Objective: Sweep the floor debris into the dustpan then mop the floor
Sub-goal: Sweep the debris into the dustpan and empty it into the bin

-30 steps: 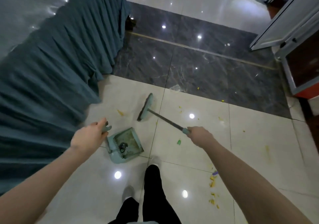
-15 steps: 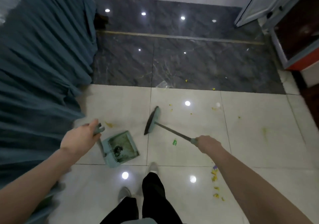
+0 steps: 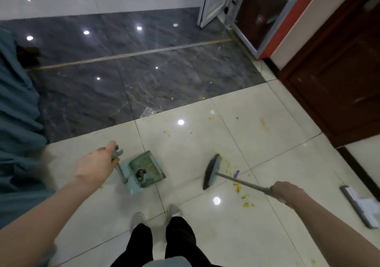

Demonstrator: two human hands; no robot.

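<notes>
Head view, the only one I've got: I'm looking down past my own legs at pale glossy floor tiles (image 3: 205,236). My left hand (image 3: 95,167) is clenched around the upright handle of the dustpan (image 3: 144,171), which sits on the tile just left of my feet, mouth opening up and to the right, a dark clump already lying inside it near the comb teeth. My right hand (image 3: 286,191) is wrapped tight round the far end of the broom (image 3: 212,172) handle. The shaft runs from that grip up and to the left, and the dark brush head stands on the floor, its long edge roughly crosswise to the shaft.

Here's what matters: the yellow crumbs (image 3: 239,187) and a little purple scrap (image 3: 237,173) lie on the right of the brush head, under and beside the shaft, between the bristles and my right hand. The pan is on the other side, to the left, a clear gap of tile between it and the broom. So as I read it, the brush has to get behind that litter, on its right, before it can push leftward to the pan mouth. The right hand does that work; the left only steadies the pan.

More yellow specks (image 3: 167,132) sit further up the tiles and at the edge of the dark marble strip (image 3: 102,93). A flat mop head (image 3: 358,206) lies off to my right, untouched; mopping is some way off, I'd say.
</notes>
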